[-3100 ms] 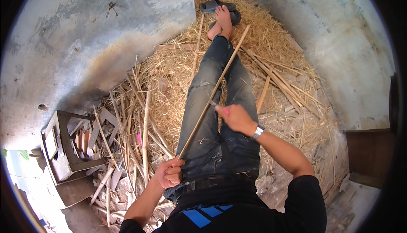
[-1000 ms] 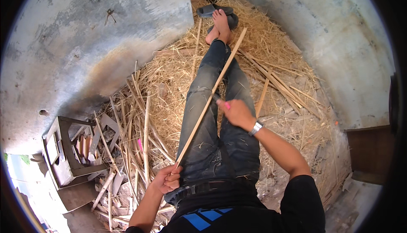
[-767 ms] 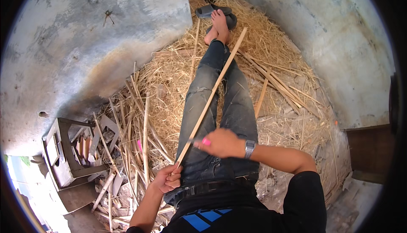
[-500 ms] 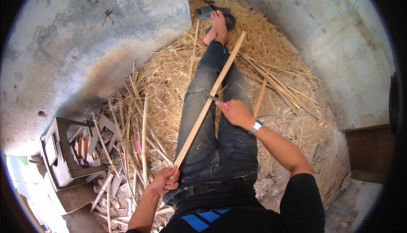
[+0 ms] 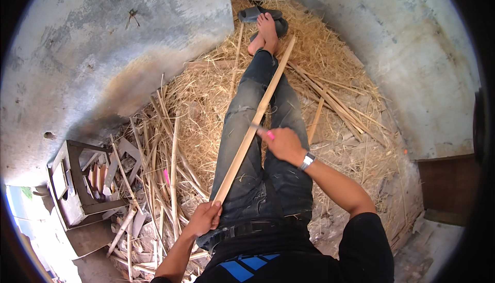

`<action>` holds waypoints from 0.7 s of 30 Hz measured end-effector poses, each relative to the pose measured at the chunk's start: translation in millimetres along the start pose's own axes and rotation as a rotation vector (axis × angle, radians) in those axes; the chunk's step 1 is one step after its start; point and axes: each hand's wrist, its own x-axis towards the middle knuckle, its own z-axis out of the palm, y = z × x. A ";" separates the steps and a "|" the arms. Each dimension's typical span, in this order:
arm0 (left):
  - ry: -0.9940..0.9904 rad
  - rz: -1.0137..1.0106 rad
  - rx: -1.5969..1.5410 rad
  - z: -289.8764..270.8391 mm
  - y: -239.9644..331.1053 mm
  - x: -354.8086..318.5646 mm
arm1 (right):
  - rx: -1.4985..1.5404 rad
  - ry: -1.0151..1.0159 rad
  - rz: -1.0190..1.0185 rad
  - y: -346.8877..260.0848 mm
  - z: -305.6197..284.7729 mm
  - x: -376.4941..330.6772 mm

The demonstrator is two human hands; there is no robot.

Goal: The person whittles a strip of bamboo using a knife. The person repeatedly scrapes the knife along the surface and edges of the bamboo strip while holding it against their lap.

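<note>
A long, pale bamboo strip (image 5: 236, 163) lies slantwise across my outstretched legs, its far end near my bare feet. Its near end is gripped in my left hand (image 5: 204, 218), closed beside my hip. My right hand (image 5: 286, 145), with a watch on the wrist, is closed round the pink handle of a knife. The knife's dark blade (image 5: 259, 128) meets the strip about midway along. Part of the handle is hidden in my fingers.
Straw-like shavings (image 5: 198, 92) cover the floor. Split strips (image 5: 337, 106) lie to the right, with bamboo sticks (image 5: 175, 164) heaped at left. A boxy frame (image 5: 77, 208) holding scraps stands farther left. Dark sandals (image 5: 251, 14) lie by my feet; worn walls (image 5: 129, 40) enclose the space.
My right hand and the knife have slid slightly down the strip toward me. The strip has shifted a little, and my left hand keeps its hold on the near end.
</note>
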 end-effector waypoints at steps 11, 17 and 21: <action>0.087 0.128 -0.066 -17.9 -9.4 5.0 | -0.126 -0.232 -0.350 -52.7 14.8 -32.4; 0.152 0.131 -0.088 -19.3 13.1 12.1 | -0.123 -0.096 -0.398 -53.4 12.4 -5.6; 0.136 0.221 -0.068 -10.1 23.2 5.2 | -0.052 -0.108 -0.421 -73.4 -5.0 -20.4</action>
